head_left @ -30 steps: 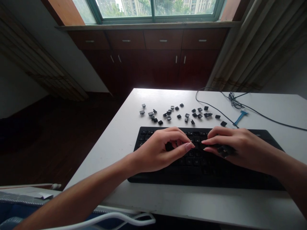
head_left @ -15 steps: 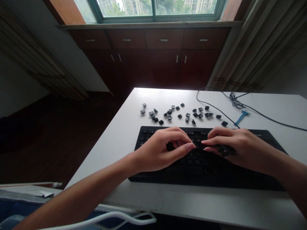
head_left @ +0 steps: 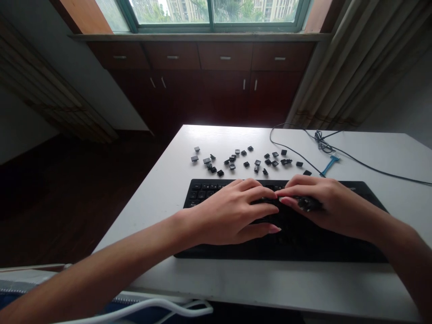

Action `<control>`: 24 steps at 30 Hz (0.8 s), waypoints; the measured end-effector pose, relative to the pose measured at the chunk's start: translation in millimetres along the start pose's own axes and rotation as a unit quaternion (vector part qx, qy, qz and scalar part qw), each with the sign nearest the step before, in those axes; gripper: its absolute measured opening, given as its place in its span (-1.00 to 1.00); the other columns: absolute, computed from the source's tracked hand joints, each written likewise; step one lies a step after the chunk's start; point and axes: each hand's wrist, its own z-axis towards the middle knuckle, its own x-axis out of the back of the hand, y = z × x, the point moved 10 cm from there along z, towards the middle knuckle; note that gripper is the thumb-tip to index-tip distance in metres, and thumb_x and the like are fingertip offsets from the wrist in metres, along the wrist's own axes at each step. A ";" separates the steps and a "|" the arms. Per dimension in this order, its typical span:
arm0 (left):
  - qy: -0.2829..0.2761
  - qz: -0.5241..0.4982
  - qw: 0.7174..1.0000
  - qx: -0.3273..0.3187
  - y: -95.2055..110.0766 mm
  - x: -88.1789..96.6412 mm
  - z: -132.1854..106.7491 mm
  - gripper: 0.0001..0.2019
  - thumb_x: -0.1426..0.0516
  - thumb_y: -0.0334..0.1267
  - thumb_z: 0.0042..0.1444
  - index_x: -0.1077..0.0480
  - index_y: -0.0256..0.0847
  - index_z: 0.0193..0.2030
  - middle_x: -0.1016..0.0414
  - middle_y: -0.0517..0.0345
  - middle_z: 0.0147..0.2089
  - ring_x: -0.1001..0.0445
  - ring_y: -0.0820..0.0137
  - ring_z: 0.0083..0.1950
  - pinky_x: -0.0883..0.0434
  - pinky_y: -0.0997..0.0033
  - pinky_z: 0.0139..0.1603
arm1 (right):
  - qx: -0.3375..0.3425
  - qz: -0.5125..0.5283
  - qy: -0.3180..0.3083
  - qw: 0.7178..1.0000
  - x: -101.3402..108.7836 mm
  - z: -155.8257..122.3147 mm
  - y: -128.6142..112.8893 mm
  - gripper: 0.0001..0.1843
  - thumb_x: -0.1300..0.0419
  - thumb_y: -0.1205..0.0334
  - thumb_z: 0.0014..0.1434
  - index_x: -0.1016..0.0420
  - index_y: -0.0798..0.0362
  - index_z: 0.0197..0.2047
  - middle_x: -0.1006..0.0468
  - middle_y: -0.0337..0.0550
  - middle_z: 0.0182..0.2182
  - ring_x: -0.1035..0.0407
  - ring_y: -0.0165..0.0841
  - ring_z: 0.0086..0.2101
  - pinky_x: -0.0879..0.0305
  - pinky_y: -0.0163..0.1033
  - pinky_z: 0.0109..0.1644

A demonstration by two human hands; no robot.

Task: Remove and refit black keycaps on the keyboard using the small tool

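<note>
Keyboard [head_left: 320, 247] lies flat on the white desk [head_left: 236, 279]; the left hand [head_left: 229, 211], fingers loosely parted, spans its keys [head_left: 201, 195], while the right hand [head_left: 332, 202] curls its fingers round small black pieces [head_left: 308, 204] (whether its fingertips pinch another, I cannot tell).

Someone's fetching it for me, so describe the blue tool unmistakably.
On the white table, find the black keyboard. Beyond its far edge, toward the right, a slim blue tool lies by the cable. Its blue colour sets it apart from the dark keycaps nearby.

Soft, dim daylight from window [head_left: 211, 17]
</note>
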 end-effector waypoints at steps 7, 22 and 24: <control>0.079 0.027 0.996 0.019 -22.5 19.7 -11.7 -0.80 -0.16 -0.19 0.33 -0.52 -0.23 -0.03 -0.56 0.01 -0.02 -0.47 0.32 -0.05 -0.48 0.26 -0.01 | -0.046 0.322 0.210 0.922 42.6 -8.9 9.3 -0.55 -0.17 0.05 0.34 -0.24 0.00 -0.56 -0.22 -0.32 -0.66 -0.11 -0.44 -0.61 -0.04 -0.23 -0.53; 0.180 0.084 0.972 0.125 -71.0 42.9 -35.0 -0.80 -0.11 -0.20 0.36 -0.53 -0.23 -0.17 -0.56 0.08 -0.20 -0.49 0.37 -0.19 -0.47 0.33 -0.15 | 0.011 0.517 0.203 0.832 0.7 38.1 -37.9 -0.46 -0.20 0.15 0.28 -0.17 0.03 -0.69 -0.05 -0.37 -0.77 0.09 -0.52 -0.70 0.13 -0.26 -0.62; 0.178 0.082 0.972 0.133 -72.1 42.0 -35.3 -0.77 -0.10 -0.19 0.37 -0.53 -0.23 -0.18 -0.56 0.08 -0.20 -0.49 0.37 -0.19 -0.47 0.32 -0.14 | -0.005 0.494 0.178 0.851 -5.9 40.1 -37.0 -0.45 -0.20 0.11 0.29 -0.20 0.03 -0.70 -0.10 -0.34 -0.75 0.05 -0.51 -0.70 0.10 -0.24 -0.61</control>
